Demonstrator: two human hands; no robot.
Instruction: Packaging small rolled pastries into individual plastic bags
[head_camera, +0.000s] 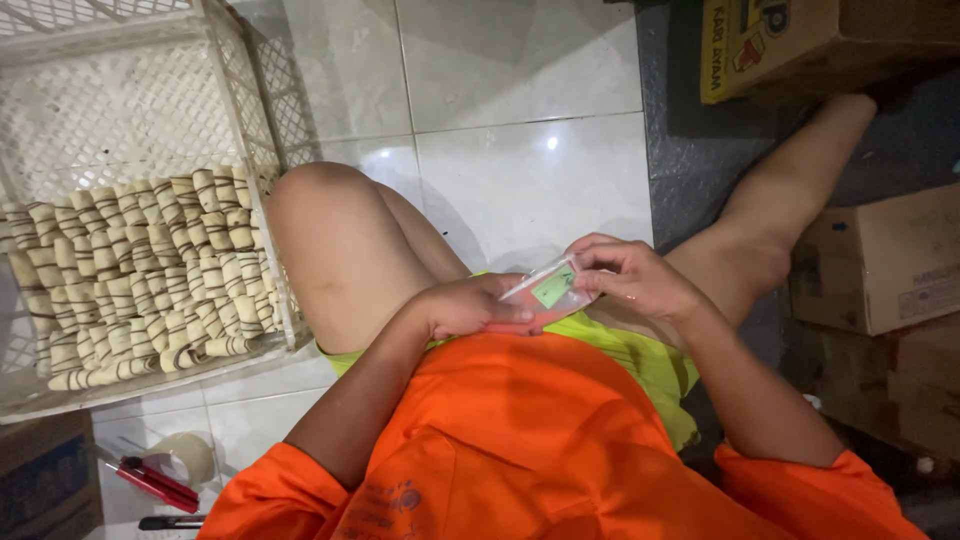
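Nearest, a clear plastic packet (548, 292) with a green label is held over the lap, pinched between both hands. The left hand (470, 306) is curled beneath it, fingers closed on its lower edge; the right hand (635, 278) grips its upper corner, wrist bent inward. Open tiled floor (520, 130) is seen beyond the knees. One white plastic crate (250, 120) of striped rolled pastries (140, 270) is set just beside the left thigh. Three cardboard boxes (880, 260) are crowded along the right edge.
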